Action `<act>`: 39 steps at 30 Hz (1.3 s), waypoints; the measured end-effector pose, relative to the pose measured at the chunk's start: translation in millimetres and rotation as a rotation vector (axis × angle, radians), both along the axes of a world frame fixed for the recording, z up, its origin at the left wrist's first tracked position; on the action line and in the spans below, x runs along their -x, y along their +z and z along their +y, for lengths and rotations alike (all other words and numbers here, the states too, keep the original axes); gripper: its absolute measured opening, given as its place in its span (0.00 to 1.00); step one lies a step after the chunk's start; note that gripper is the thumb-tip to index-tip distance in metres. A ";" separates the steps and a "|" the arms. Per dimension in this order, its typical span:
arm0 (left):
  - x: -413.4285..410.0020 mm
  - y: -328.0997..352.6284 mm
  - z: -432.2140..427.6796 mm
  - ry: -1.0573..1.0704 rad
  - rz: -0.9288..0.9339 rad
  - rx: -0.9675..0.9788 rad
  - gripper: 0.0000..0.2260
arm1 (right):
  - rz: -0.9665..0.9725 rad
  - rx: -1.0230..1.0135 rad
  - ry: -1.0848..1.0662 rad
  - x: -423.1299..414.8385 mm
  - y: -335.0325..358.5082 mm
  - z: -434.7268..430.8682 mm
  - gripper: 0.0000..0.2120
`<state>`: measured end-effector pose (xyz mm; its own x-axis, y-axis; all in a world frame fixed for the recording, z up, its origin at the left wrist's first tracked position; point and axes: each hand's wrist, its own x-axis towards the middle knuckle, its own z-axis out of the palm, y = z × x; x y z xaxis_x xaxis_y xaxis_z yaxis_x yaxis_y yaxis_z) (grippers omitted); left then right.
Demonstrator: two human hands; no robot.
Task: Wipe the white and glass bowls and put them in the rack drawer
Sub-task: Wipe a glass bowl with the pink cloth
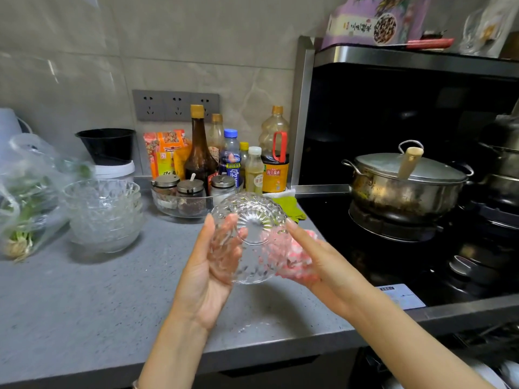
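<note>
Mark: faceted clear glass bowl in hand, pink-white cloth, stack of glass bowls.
faceted clear glass bowl [254, 231], head view, centre of base.
pink-white cloth [295, 262], head view, bunched middle.
stack of clear glass bowls [105, 220], head view, side wall.

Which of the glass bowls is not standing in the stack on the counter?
The glass bowl gripped by the left hand above the counter, its base toward the camera; the others sit nested in the stack, rims up.

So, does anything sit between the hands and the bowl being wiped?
Nothing visible does. The left hand holds the bowl directly, and the right hand holds the cloth against its side. The rack drawer is not plainly in view, so that path cannot be judged.
</note>
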<state>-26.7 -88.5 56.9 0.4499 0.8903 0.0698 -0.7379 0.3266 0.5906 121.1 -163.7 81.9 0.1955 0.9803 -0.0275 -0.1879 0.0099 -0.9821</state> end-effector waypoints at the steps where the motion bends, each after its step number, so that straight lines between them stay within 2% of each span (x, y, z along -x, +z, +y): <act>1: -1.7 3.0 -3.1 0.045 0.020 0.016 0.12 | 0.040 -0.014 -0.011 -1.5 -2.6 1.8 0.15; 3: -3.2 7.2 -6.3 0.104 0.035 0.011 0.19 | 0.038 -0.107 -0.086 -3.5 -6.2 6.3 0.20; 4: -4.0 8.5 -7.3 0.125 0.041 -0.005 0.21 | -0.047 -0.185 -0.157 -3.6 -7.3 7.9 0.23; 6: -7.4 9.3 -9.7 0.162 0.072 -0.047 0.19 | -0.299 -0.391 -0.278 2.6 -6.7 9.2 0.25; 8: -14.0 10.2 -15.2 0.180 0.115 -0.089 0.17 | -0.558 -0.576 -0.231 16.3 -8.3 10.3 0.26; 11: -20.4 10.5 -22.2 0.169 0.107 -0.124 0.18 | -1.099 -0.740 -0.267 24.6 -19.5 16.5 0.26; 12: -19.9 11.4 -22.4 0.186 0.100 -0.122 0.18 | -1.190 -0.768 -0.293 23.8 -22.8 17.3 0.25; 16: -16.2 11.9 -15.4 0.269 0.088 -0.100 0.16 | -1.255 -0.779 -0.247 27.8 -39.0 7.0 0.25; 19: -19.6 8.9 -19.3 0.219 0.128 -0.091 0.15 | -1.394 -0.817 -0.240 31.7 -43.3 6.1 0.24; 22: -25.3 8.5 -27.3 0.174 0.124 -0.111 0.14 | -1.320 -0.727 -0.279 24.0 -24.0 13.9 0.24; 27: -19.0 12.8 -19.1 0.279 0.068 -0.076 0.17 | -1.135 -0.673 -0.248 21.5 -33.3 7.7 0.25; 30: -20.3 9.0 -18.3 0.237 0.081 -0.091 0.18 | -1.265 -0.723 -0.256 31.0 -43.4 4.8 0.25; 33: -26.7 5.5 -24.7 0.167 0.124 -0.123 0.13 | -1.320 -0.689 -0.310 28.6 -34.5 13.6 0.24; 36: -30.3 2.9 -26.5 0.140 0.125 -0.129 0.13 | -1.220 -0.672 -0.312 20.0 -23.9 19.3 0.22; 39: -29.5 -0.3 -24.7 0.159 0.158 -0.089 0.18 | -1.011 -0.630 -0.281 7.4 -24.2 19.5 0.19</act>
